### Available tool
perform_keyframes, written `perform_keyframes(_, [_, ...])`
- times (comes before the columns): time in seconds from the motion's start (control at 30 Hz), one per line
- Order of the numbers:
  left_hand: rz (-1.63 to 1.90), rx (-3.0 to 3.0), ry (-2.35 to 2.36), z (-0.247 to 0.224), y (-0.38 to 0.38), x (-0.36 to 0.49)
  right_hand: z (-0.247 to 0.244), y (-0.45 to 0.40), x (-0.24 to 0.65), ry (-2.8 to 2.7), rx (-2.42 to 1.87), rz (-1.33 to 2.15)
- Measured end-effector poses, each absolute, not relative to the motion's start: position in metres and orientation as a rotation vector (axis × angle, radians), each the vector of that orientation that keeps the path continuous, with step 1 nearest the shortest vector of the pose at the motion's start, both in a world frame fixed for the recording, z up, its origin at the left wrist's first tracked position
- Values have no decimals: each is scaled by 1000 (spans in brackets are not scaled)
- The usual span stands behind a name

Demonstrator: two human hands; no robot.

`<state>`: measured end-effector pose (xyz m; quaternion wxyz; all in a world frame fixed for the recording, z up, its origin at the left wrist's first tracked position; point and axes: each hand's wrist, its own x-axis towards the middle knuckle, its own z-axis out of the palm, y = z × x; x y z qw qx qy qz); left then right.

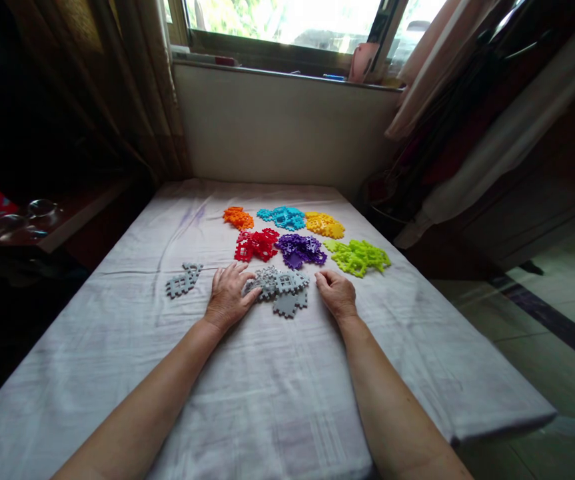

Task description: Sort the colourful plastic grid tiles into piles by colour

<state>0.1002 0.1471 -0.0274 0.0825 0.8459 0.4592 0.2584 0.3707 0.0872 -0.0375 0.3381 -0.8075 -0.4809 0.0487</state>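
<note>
On the cloth-covered table, a pile of grey interlocking plastic pieces point(287, 293) lies between my hands. My left hand point(230, 293) rests at the pile's left edge, fingers apart, the thumb and a fingertip beside the grey pieces. To its left a few more grey pieces point(183, 283) lie on their own. My right hand point(337, 293) sits just right of the pile, its fingers curled in; whether anything is in them is hidden. Beyond the grey pile are red pieces point(256, 245) and purple pieces point(300, 251), with lime green pieces point(360, 257) to the right.
Farther back lie orange pieces point(238, 217), blue pieces point(283, 217) and yellow pieces point(324, 225). The table point(267, 400) stands against a wall below a window. A pink cup point(363, 63) is on the sill. Glasses point(27, 217) lie on a side surface at left.
</note>
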Motion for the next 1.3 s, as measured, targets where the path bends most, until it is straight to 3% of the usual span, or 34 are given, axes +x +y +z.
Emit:
perform_keyframes(0.27, [739,2524,1421,-26,151,83,-38,86,371,-1265,-2087,121])
perform_keyframes(0.47, [808,2367,1864,-16,166,27,-40,86,372,-1265,-2066,115])
perform_keyframes(0.63, [595,2157,2150,-20,174,-16,-41,86,373,-1266,-2052,99])
perform_keyframes(1.0, [528,2167,2090,-9,170,-20,-37,85,372,-1269,-2075,148])
perform_keyframes(1.3, [713,2551,1397,-18,137,68,-38,85,370,-1273,-2075,135])
